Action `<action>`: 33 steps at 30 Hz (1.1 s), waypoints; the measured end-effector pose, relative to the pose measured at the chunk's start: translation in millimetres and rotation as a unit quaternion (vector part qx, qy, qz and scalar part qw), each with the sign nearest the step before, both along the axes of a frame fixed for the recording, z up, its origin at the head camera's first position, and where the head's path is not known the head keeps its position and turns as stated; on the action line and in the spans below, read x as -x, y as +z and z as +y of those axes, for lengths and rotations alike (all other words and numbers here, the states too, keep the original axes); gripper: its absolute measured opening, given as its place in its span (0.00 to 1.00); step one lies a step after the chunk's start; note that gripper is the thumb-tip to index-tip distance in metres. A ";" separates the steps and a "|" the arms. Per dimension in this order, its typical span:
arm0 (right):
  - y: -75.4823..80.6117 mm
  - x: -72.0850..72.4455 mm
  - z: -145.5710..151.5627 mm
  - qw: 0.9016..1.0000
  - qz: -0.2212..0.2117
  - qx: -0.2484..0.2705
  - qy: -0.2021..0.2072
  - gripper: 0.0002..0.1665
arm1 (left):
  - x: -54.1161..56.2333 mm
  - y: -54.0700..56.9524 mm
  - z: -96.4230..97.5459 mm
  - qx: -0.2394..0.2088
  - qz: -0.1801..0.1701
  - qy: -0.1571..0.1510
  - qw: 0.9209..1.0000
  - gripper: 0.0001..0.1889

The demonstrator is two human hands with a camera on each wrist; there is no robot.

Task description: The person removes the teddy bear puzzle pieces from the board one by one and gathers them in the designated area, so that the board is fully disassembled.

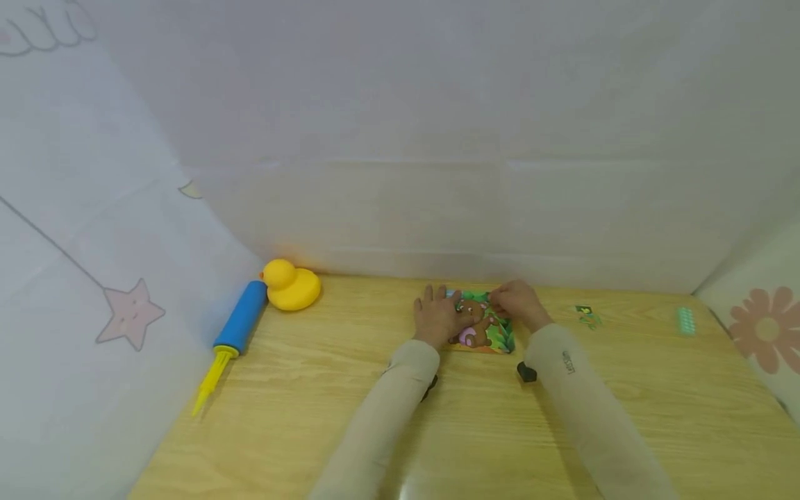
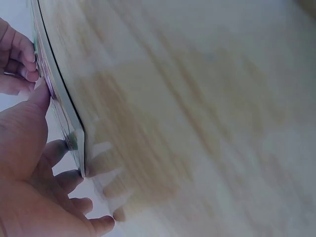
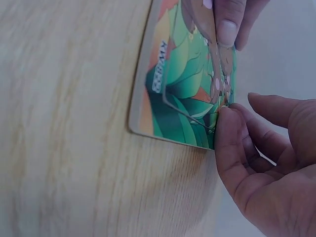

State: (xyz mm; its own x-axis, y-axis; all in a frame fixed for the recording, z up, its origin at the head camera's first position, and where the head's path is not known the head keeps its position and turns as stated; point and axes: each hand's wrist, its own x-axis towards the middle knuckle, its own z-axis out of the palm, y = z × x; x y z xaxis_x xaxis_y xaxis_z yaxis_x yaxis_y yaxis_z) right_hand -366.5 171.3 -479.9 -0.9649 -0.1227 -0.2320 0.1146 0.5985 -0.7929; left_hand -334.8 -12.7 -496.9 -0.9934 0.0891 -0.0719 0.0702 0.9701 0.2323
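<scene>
A bear-picture board (image 1: 478, 335) lies partly under the left hand (image 1: 437, 319), fingers spread. The right hand (image 1: 519, 304) bends its fingers at the board's edge; I cannot tell whether it pinches anything. Small pieces (image 1: 585, 310) lie right of that hand.

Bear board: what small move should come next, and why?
Probably a gentle press with the right hand: its fingertips meet the bear board near a seam, and the left hand rests on the board, which should brace it.
</scene>
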 end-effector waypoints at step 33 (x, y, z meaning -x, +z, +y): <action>-0.8 1.3 -3.9 0.999 0.018 -0.043 0.010 0.19 | 3.7 -5.1 1.9 0.034 0.012 -0.002 0.999 0.42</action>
